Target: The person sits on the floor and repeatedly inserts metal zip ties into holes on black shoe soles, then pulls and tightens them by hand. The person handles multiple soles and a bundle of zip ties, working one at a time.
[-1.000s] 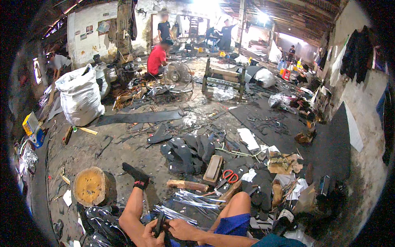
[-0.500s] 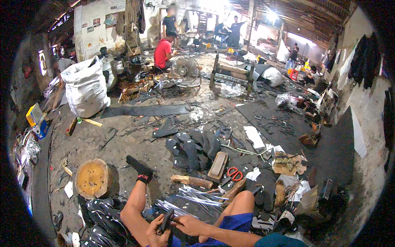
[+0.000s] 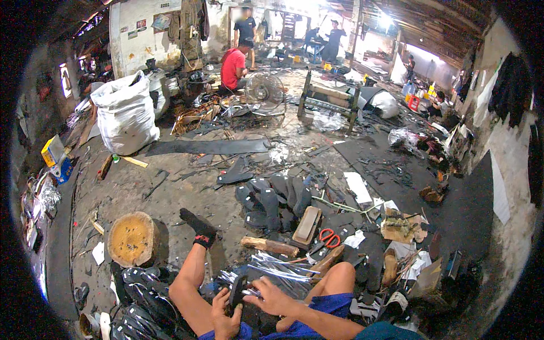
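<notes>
My left hand (image 3: 226,318) is closed around a flat, black, sole-shaped piece (image 3: 237,290), held upright over my lap. Close to its right side is my right hand (image 3: 271,297), fingers curled together; whatever they pinch is too small to make out. Beyond both hands, a bundle of thin, shiny strips (image 3: 277,267) lies on the floor. A wooden piece (image 3: 269,246), a worn block (image 3: 307,224) and red-handled scissors (image 3: 328,239) lie just past the strips. Several black soles (image 3: 271,205) are heaped behind the block.
A round wooden stump (image 3: 131,239) stands at left, with black soles piled (image 3: 148,309) below it. Scraps and cardboard (image 3: 401,225) litter the right. Farther off are a white sack (image 3: 126,113), a fan (image 3: 265,92), a low rack (image 3: 328,99) and several people.
The black piece has turned so that more of its broad face shows. My right hand has shifted slightly up and right. The whole view has moved a little.
</notes>
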Demonstrator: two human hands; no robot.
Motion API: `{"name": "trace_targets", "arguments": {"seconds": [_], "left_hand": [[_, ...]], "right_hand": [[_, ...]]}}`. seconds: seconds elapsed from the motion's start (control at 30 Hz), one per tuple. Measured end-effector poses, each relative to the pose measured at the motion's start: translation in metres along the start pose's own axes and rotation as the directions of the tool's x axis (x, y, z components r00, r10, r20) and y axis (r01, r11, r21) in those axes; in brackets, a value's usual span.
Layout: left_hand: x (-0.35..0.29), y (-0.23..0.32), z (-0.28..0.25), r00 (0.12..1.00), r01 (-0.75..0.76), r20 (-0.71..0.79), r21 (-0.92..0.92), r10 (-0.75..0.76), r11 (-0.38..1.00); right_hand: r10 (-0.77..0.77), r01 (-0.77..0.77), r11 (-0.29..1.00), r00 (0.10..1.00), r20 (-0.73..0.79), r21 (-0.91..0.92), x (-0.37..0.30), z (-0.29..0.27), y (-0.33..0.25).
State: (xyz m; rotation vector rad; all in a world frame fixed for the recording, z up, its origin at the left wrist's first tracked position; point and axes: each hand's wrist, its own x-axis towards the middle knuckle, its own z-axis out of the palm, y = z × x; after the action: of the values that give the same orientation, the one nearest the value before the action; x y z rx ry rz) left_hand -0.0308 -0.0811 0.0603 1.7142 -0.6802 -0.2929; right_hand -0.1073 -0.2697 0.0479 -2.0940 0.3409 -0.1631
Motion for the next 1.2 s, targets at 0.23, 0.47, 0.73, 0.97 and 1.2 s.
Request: {"name": "trace_targets", "arguments": {"seconds": [0.23,0.47,0.73,0.97,1.2], "left_hand": [[-0.014,-0.037,-0.025,0.923,-0.128,0.367,0.587,-0.121,0.799],[0.025,0.047,-0.123,0.759,0.344,0.514,0.204,-0.399,0.917],[0.028,0.027,0.004,0.912,0.241,-0.185,-0.484,-0.367,0.841],[0.027,0.048,0.019,0.951,0.17,-0.208,-0.269,-0.23,0.948],[0.025,0.046,0.026,0.944,0.138,-0.242,-0.324,-0.223,0.936]], "right_hand": [[0.126,-0.057,0.929,0.978,0.168,-0.365,0.019,-0.024,0.031],[0.0,-0.028,0.989,0.982,-0.189,-0.145,0.01,-0.079,0.065],[0.062,-0.067,0.995,0.996,0.063,0.073,-0.017,0.005,-0.02],[0.166,-0.017,0.792,0.968,-0.189,0.61,0.01,-0.018,-0.063],[0.003,0.053,0.975,0.967,-0.253,0.216,0.006,-0.015,-0.06]]}}
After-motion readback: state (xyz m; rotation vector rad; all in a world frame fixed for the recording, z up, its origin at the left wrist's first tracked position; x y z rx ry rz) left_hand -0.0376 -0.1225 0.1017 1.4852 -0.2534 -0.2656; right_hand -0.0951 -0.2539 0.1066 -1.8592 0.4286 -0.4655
